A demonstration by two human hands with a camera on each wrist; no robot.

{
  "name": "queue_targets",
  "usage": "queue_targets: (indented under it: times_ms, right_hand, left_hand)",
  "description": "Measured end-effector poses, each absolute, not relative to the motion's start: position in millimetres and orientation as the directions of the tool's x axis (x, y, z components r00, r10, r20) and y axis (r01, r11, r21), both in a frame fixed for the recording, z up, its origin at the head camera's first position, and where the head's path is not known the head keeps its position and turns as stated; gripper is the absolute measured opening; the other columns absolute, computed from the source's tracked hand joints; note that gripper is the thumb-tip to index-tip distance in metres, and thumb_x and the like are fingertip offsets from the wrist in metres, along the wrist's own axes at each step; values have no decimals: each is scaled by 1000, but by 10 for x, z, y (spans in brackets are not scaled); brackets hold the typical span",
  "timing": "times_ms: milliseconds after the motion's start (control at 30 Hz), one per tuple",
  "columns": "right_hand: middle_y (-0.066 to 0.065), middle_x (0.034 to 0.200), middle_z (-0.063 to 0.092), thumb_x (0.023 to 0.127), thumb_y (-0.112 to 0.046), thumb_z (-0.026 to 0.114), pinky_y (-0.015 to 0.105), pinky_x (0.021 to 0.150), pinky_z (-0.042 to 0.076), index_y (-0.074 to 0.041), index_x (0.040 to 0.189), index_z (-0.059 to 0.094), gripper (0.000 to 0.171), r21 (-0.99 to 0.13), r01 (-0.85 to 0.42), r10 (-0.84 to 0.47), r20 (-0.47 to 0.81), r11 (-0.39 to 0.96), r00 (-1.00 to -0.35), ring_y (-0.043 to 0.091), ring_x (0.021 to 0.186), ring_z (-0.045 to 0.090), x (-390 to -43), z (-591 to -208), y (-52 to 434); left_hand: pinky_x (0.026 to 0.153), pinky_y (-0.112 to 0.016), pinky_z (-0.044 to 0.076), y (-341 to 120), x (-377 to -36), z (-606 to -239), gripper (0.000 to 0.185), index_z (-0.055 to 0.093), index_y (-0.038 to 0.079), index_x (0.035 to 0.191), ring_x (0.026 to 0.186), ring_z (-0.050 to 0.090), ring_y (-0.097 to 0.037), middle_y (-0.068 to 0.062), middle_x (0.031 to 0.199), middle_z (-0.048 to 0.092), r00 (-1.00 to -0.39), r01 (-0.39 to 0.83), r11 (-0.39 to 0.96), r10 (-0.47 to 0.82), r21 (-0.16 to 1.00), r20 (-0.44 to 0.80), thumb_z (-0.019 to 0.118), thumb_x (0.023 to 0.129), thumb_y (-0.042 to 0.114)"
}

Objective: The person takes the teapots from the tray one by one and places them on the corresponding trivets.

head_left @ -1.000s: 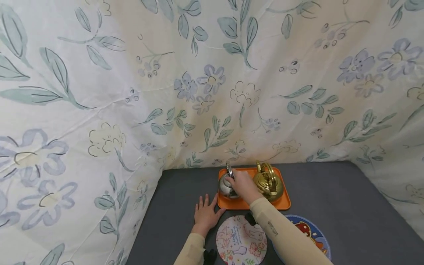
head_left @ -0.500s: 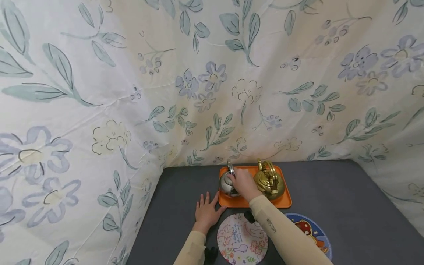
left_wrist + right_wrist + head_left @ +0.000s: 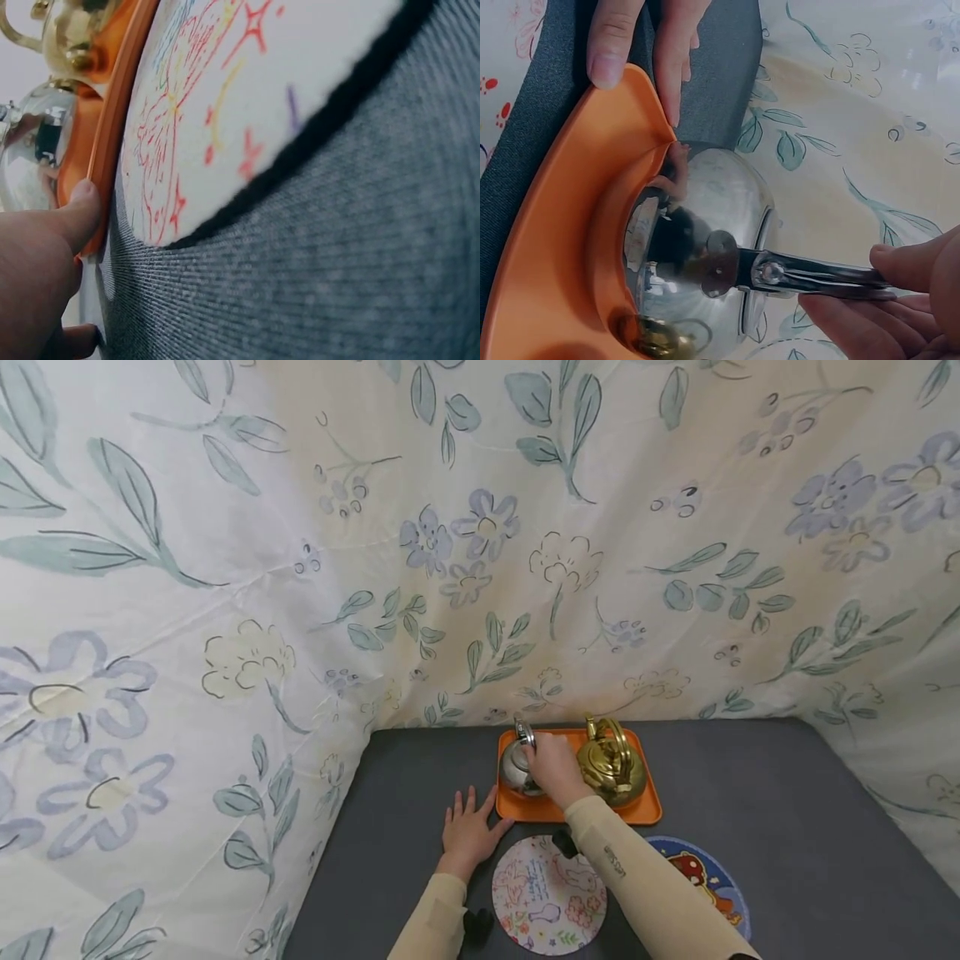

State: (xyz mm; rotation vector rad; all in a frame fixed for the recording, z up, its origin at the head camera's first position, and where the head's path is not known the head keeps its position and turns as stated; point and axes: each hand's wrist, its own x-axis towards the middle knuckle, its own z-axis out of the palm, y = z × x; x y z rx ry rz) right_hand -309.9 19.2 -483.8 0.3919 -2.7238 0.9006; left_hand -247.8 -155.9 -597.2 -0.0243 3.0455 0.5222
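A silver kettle (image 3: 516,767) sits at the left end of an orange tray (image 3: 529,812). My right hand (image 3: 557,768) holds its raised handle (image 3: 821,277), thumb on one side and fingers on the other in the right wrist view. Beside it on the tray stands a gold kettle (image 3: 611,768), partly behind that hand. My left hand (image 3: 468,835) rests by the tray's near left corner with fingers spread. Its thumb (image 3: 84,210) touches the tray's rim, and a finger lies along the neighbouring side.
A round floral mat (image 3: 549,893) lies in front of the tray. Right of it, a blue round mat (image 3: 701,877) is partly covered by the right sleeve (image 3: 637,877). Flowered cloth (image 3: 570,635) hangs behind the grey tabletop (image 3: 757,793).
My right thumb has shifted from over the lid up toward the handle of the silver kettle. The left hand keeps its place at the tray corner, and the head view has tipped slightly.
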Motion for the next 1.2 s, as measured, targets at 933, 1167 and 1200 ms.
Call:
queue_targets:
  times_ms: [933, 1167, 1200]
  right_hand:
    - [13, 76, 73, 97, -17, 69, 38, 54, 55, 0, 87, 73, 20, -554, -313, -86, 397, 771, -914, 24, 64, 69, -2827, -4703, 151]
    - [12, 74, 71, 97, -17, 68, 35, 53, 54, 0, 87, 72, 20, -583, -308, -85, 377, 751, -922, 21, 61, 66, -2761, -4630, 177]
    - [11, 73, 71, 97, -17, 69, 35, 52, 54, 0, 87, 72, 20, -583, -312, -88, 380, 750, -921, 20, 60, 66, -2754, -4623, 185]
  left_hand:
    - [120, -60, 24, -1696, -2396, -5903, 72, 38, 33, 157, 153, 21, -42, -16, 164, 30, -998, 12, 952, 32, 306, -61, 53, 95, 66]
    - [120, -60, 22, -1694, -2384, -5917, 72, 38, 32, 158, 153, 20, -43, -16, 165, 29, -997, 12, 948, 36, 318, -71, 53, 95, 65]
    - [120, -60, 22, -1690, -2387, -5920, 72, 38, 32, 158, 153, 20, -43, -16, 165, 29, -997, 11, 948, 35, 318, -71, 53, 95, 65]
